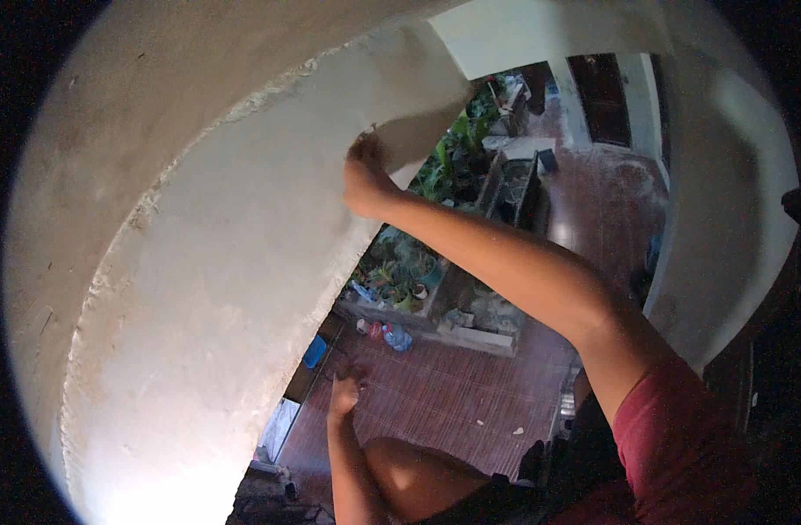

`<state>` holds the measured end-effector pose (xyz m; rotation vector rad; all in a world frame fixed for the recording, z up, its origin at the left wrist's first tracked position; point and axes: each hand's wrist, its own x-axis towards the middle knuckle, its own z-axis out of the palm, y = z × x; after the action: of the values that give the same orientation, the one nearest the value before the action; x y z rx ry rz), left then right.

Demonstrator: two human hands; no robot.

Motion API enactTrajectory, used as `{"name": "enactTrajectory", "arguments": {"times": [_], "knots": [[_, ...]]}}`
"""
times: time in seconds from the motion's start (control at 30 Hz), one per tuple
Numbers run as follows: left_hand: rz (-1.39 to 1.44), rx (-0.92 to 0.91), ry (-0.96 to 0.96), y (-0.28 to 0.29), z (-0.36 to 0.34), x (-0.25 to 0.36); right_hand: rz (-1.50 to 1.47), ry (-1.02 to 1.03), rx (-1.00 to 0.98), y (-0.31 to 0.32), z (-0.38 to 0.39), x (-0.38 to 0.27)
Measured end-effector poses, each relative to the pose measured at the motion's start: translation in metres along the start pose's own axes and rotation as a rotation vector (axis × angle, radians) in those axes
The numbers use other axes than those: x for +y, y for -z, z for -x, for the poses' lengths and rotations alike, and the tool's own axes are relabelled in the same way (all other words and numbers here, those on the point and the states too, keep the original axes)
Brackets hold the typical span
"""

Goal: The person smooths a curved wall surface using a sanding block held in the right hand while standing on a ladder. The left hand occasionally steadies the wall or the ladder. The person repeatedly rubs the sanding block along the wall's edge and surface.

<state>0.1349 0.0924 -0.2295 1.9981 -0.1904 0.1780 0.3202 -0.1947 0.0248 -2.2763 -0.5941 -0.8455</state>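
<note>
My right hand (370, 178) is pressed against a pale plastered beam (216, 236), near the beam's far end. Its fingers are curled inward, and whatever is in them is mostly hidden; only a small light-and-orange bit shows at the fingertips. A darker patch or shadow lies on the plaster just right of that hand. Lower down, my left hand (344, 395) hangs apart from the beam, beyond its lower edge. Its fingers are curled and in shade, so I cannot make out anything inside them. A rough, ragged plaster line (151, 206) runs along the beam's upper side.
Far below is a reddish tiled floor (435, 385). Potted plants (409, 276) stand by a low planter wall (475, 337), with a clear blue plastic bottle (397, 338) beside it. A blue container (314, 352) sits left of these. A dark door (600, 101) is at the back right.
</note>
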Motion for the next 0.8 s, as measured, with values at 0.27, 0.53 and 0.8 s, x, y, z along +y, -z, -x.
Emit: {"name": "enactTrajectory", "arguments": {"times": [0.27, 0.53, 0.8], "knots": [[-0.410, -0.075, -0.303, 0.006, -0.010, -0.014, 0.261, -0.055, 0.003, -0.005, -0.004, 0.016], [0.015, -0.052, 0.126, 0.000, -0.020, -0.040, -0.084, -0.049, 0.172, -0.006, -0.003, 0.030], [-0.319, -0.164, -0.134, 0.007, -0.022, -0.040, -0.301, 0.081, 0.280, -0.031, 0.054, -0.025]]}}
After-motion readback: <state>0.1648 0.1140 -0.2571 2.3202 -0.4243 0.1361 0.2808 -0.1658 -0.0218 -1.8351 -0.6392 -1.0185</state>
